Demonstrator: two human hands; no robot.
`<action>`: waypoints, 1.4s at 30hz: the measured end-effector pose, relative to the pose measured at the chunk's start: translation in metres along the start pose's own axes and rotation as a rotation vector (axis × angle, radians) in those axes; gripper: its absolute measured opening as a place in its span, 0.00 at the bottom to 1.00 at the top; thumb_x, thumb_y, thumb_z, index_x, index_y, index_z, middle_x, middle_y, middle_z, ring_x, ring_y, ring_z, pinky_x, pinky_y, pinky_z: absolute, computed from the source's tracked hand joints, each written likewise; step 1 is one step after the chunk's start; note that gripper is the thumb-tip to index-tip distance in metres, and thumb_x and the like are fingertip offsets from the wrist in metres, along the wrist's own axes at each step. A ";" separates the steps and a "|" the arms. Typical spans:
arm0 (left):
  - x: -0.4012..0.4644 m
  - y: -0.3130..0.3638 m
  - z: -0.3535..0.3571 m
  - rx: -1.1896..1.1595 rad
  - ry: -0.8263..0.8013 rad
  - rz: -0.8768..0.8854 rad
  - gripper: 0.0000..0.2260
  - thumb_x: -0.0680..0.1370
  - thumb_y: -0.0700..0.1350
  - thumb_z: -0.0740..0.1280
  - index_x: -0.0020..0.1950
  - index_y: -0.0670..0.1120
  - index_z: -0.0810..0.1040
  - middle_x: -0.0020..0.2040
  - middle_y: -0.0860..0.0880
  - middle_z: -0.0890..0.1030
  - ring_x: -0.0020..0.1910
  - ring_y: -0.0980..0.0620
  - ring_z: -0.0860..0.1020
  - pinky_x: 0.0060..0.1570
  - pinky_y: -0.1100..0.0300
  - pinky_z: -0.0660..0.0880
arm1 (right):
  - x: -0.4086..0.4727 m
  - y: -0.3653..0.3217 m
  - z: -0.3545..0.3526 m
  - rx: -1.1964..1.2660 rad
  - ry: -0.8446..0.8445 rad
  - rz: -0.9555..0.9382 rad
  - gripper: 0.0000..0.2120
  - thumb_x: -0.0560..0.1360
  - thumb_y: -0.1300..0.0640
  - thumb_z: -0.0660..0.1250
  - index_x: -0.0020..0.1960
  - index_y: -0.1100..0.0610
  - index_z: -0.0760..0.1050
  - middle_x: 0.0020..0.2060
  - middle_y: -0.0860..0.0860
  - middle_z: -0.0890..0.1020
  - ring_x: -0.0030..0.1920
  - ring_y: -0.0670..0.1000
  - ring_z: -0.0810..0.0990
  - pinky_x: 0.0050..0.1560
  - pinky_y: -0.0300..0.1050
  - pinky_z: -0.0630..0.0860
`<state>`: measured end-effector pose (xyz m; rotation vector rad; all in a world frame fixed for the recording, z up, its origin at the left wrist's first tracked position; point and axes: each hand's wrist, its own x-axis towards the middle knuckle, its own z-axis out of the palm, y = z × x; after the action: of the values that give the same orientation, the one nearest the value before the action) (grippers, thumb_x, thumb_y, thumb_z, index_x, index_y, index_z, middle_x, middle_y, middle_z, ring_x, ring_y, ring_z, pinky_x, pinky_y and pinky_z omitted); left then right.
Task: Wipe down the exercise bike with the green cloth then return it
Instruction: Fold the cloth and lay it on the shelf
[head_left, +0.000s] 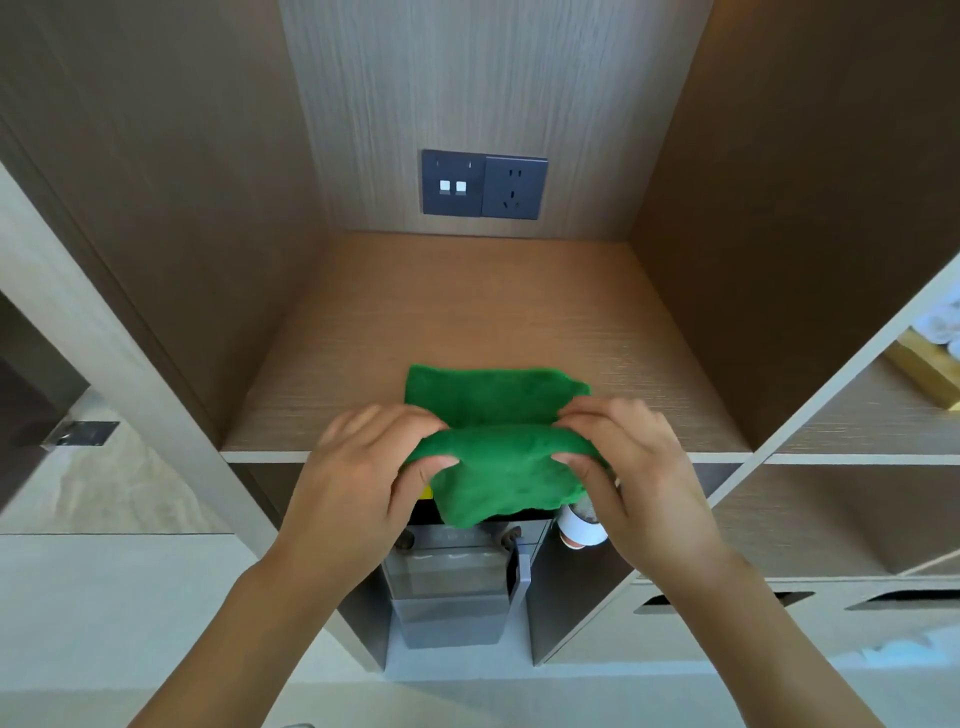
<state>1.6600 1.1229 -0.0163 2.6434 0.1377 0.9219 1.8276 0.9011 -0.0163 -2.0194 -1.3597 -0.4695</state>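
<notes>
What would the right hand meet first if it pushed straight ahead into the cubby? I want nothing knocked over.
Likely nothing but bare shelf. Beyond the right hand and green cloth, the way looks free to the back wall with its socket panel.

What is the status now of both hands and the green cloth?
Left hand and right hand both pinch the green cloth. Cloth half on the wooden shelf, near half hanging over its front edge. Nothing in the way.

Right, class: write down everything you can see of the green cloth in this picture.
The green cloth is a bright, fuzzy fabric that looks like microfibre. It is folded over, with its far part lying flat on the wooden shelf near the front edge and its near part lifted and hanging past that edge. The left hand pinches its left side and the right hand pinches its right side. Nothing else touches it.
</notes>
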 end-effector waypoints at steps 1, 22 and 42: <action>0.005 0.003 -0.009 -0.062 0.013 -0.022 0.18 0.86 0.58 0.59 0.59 0.47 0.82 0.54 0.57 0.81 0.51 0.56 0.79 0.53 0.64 0.74 | 0.006 -0.004 -0.007 0.100 0.035 0.040 0.13 0.83 0.52 0.66 0.60 0.59 0.83 0.56 0.50 0.81 0.56 0.49 0.81 0.55 0.45 0.77; 0.048 -0.010 -0.002 -0.067 -0.469 -0.118 0.22 0.84 0.55 0.66 0.79 0.58 0.71 0.81 0.63 0.64 0.79 0.68 0.54 0.70 0.80 0.41 | 0.050 -0.004 0.007 -0.008 -0.475 0.047 0.23 0.84 0.47 0.67 0.78 0.48 0.73 0.78 0.43 0.71 0.79 0.46 0.67 0.79 0.50 0.64; 0.092 -0.014 0.045 0.142 -0.389 -0.047 0.20 0.87 0.48 0.59 0.80 0.54 0.70 0.82 0.56 0.67 0.83 0.53 0.61 0.78 0.49 0.64 | 0.072 0.036 0.011 -0.255 -0.407 0.159 0.22 0.86 0.55 0.60 0.80 0.49 0.70 0.79 0.47 0.71 0.80 0.51 0.67 0.78 0.54 0.63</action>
<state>1.7600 1.1420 0.0000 2.8783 0.1744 0.3811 1.8890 0.9491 0.0084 -2.5134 -1.4091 -0.1697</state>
